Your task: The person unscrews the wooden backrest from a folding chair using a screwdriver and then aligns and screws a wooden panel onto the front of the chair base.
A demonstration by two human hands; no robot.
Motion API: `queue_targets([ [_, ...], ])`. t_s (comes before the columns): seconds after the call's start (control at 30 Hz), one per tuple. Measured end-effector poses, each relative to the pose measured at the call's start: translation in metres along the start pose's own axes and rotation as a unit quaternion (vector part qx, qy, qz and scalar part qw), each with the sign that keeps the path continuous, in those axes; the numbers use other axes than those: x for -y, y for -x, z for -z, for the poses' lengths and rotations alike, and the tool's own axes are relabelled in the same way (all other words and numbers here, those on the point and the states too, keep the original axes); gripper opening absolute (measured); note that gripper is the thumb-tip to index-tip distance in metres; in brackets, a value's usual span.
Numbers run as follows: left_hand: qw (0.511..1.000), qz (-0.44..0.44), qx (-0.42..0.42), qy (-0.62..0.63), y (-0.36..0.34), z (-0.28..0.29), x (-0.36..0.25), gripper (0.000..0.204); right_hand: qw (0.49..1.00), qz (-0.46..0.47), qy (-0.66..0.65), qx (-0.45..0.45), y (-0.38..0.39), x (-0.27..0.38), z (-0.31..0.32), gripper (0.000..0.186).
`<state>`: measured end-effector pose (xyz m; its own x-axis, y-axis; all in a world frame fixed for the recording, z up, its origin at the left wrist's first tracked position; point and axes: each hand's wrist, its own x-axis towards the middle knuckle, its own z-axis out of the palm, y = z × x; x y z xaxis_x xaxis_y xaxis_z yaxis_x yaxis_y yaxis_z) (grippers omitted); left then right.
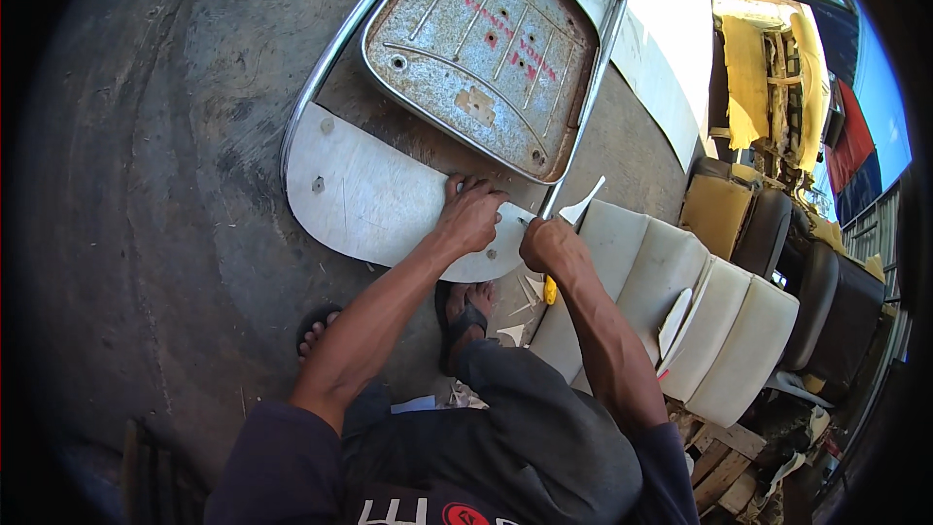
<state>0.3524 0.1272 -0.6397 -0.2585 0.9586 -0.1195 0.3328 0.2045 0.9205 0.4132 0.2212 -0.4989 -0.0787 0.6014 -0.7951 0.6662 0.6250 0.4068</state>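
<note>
A folding chair lies on the floor, its rusty metal seat pan framed by chrome tubing. Across the near end of the frame sits a pale, rounded backrest panel with several small bolt heads or holes. My left hand rests on this panel, fingers curled over its far edge. At the panel's right end, against the tube, my right hand is closed in a fist. A small dark tip shows beside its thumb, but what it holds is hidden.
White padded cushions lie to my right, with a pointed white offcut beside them. Scraps and a yellow object lie near my sandalled foot. A large white sheet and torn yellow foam seats stand beyond.
</note>
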Motion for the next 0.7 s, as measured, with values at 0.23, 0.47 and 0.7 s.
queue_targets([
  [0.23, 1.000, 0.002, 0.013, 0.006, 0.003, 0.000, -0.001, 0.040, 0.989, 0.016, -0.124, 0.085, -0.011, -0.022, 0.016, 0.035],
  [0.47, 0.998, -0.022, -0.005, 0.054, 0.005, 0.004, -0.001, 0.038, 0.764, 0.054, -0.643, -0.018, 0.023, -0.053, -0.044, 0.034],
  [0.7, 0.999, 0.026, -0.022, -0.027, -0.002, 0.009, -0.018, 0.038, 0.813, -0.049, -0.542, -0.208, 0.002, -0.092, -0.118, 0.037],
])
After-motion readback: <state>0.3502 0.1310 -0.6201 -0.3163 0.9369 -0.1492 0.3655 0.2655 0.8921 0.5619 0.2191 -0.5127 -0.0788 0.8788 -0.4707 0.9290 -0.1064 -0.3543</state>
